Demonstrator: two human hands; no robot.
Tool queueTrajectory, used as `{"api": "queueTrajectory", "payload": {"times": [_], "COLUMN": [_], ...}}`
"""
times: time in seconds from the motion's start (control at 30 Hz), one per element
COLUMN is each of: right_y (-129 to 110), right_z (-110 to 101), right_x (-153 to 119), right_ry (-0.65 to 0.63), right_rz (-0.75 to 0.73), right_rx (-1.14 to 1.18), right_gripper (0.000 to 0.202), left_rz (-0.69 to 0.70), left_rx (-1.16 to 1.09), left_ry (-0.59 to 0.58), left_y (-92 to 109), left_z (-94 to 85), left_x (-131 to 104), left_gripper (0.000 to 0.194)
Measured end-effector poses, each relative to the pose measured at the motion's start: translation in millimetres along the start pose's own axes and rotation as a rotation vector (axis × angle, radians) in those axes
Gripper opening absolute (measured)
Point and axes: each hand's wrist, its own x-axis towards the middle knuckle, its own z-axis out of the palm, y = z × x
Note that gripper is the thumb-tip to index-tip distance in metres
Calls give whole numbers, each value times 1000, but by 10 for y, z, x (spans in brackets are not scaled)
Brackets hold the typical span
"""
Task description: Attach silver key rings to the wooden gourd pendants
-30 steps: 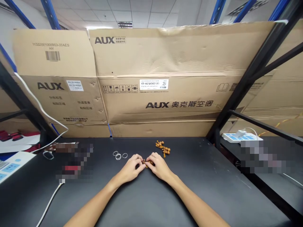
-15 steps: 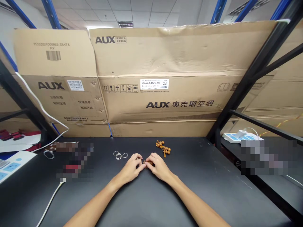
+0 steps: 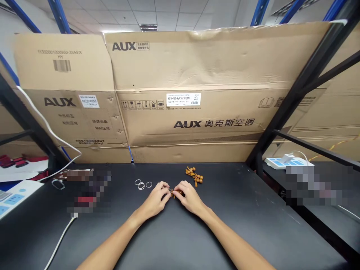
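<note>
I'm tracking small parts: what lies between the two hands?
In the head view, an amber beaded piece lies between the left hand and right hand, partly hidden.

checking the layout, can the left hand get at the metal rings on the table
Probably yes: the metal rings lie near the left hand, nothing visible between them, though it is busy by a beaded piece.

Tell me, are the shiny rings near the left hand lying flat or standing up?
Lying flat: the silver rings look like wide-open hoops, with black table showing through their middles.
</note>
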Motion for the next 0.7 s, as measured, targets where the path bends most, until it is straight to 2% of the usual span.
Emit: {"api": "queueTrajectory", "payload": {"times": [0.2, 0.47, 0.7], "right_y": [43, 15, 28], "right_z": [-21, -2, -9], "right_x": [8, -8, -12], "right_ry": [38, 22, 27], "right_rz": [44, -22, 44], "right_rx": [-10, 38, -16], "right_gripper": [17, 16, 13], "left_rz": [68, 22, 95], "left_rx": [17, 40, 24], "left_ry": [-65, -39, -94], "left_y": [14, 34, 51], "left_z": [-74, -63, -84], "left_x": [-16, -18, -14], "left_gripper": [20, 22, 21]}}
